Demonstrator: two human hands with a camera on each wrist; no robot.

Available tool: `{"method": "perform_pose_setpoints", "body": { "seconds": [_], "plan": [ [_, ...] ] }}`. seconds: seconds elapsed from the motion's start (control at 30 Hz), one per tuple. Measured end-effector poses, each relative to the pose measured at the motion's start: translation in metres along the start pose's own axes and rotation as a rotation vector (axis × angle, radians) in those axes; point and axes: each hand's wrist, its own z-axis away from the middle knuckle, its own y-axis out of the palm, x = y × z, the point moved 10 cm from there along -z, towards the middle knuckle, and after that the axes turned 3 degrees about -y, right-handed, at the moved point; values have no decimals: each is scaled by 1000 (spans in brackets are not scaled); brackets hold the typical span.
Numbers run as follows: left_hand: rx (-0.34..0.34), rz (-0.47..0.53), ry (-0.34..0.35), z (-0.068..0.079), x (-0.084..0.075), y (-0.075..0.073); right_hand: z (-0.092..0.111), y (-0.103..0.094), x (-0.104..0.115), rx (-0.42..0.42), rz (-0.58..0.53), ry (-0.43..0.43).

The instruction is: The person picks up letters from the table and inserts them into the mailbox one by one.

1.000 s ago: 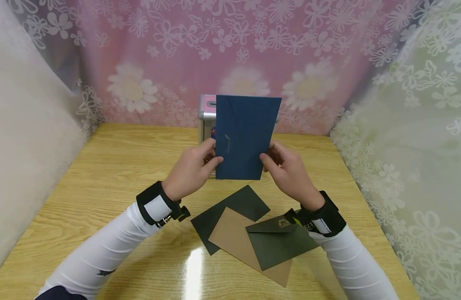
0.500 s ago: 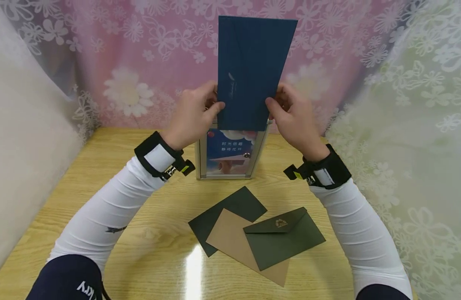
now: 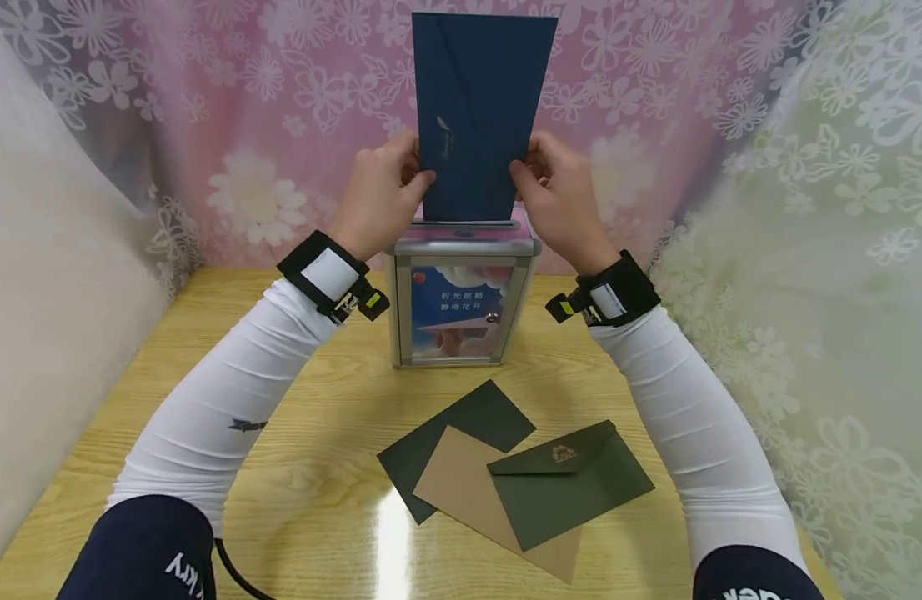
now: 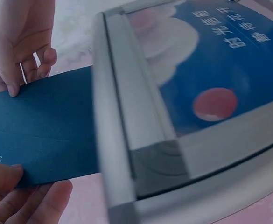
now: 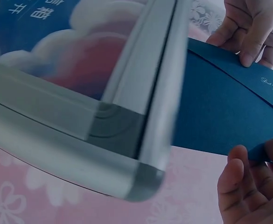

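A dark blue envelope (image 3: 479, 108) stands upright over the top of a metal-framed letter box (image 3: 461, 242). My left hand (image 3: 382, 192) pinches its left edge between thumb and fingers, and my right hand (image 3: 558, 196) pinches the right edge. In the head view the envelope's lower edge meets the slot area on the box's pink top; whether it has entered the slot I cannot tell. Both wrist views show the blue envelope (image 4: 52, 121) beyond the box's silver frame (image 5: 157, 93), which hides its lower edge.
On the wooden table (image 3: 311, 467), in front of the box, lie a dark green envelope (image 3: 468, 417), a brown envelope (image 3: 461, 479) and another green envelope (image 3: 573, 483) with a gold emblem, partly overlapping. A pink floral curtain (image 3: 296, 108) hangs behind the box.
Both hands have raised the blue envelope from in front of the letter box to above its top, then shifted it slightly left. The box's front has come into view. The envelopes on the table stay put.
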Motion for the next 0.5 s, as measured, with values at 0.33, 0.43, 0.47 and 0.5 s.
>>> {"method": "perform_pose_setpoints", "body": {
  "seconds": [0.33,0.43,0.47,0.5],
  "plan": [
    [45,-60,-32,3,22,21,3,12,-37,30,9,108],
    [62,-103,-46,6,27,27,-2,9,-51,-10,41,107],
    [69,-111,-53,7,28,29,-4,6,-53,-28,44,96],
    [76,-118,-61,8,30,30,-6,4,-54,-47,47,82]
  ]
}}
